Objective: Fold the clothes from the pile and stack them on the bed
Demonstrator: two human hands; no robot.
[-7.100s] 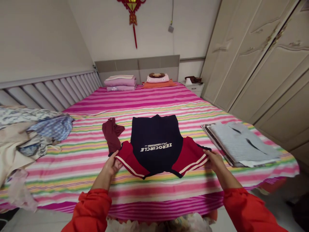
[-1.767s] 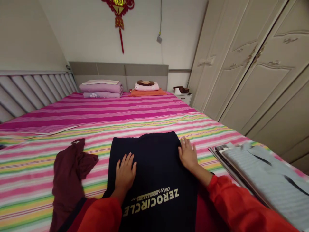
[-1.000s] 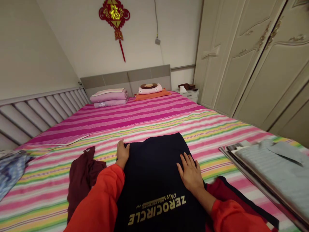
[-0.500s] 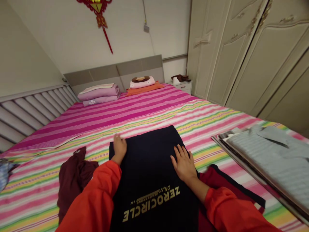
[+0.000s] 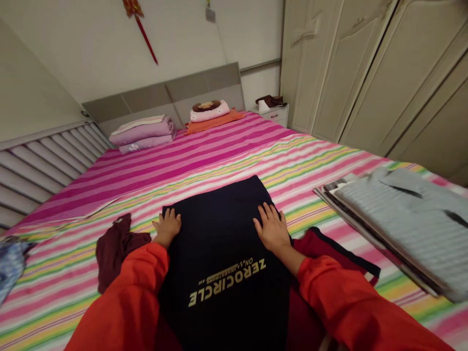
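Note:
A dark navy shirt [image 5: 219, 224] with gold lettering lies partly folded on the bed in front of me, its print upside down to my view. Dark red cloth [image 5: 325, 248], apparently its sleeve, sticks out on the right. My left hand [image 5: 167, 225] rests on the shirt's left edge with fingers apart. Flat on the right edge lies my right hand [image 5: 272, 226], fingers spread. Left of the shirt is a crumpled maroon garment [image 5: 115, 251], partly behind my left sleeve.
Folded clothes with a light grey shirt [image 5: 402, 209] on top lie at the right. Blue checked cloth [image 5: 10, 263] is at the left edge. Folded purple bedding [image 5: 144, 131] and a pink pillow [image 5: 208, 113] lie by the headboard [image 5: 135, 97]. Wardrobe doors [image 5: 365, 83] stand at the right.
My left hand has opened its fingers and laid them on the shirt's left edge. The right hand stays flat on the shirt. The camera view has tilted down slightly.

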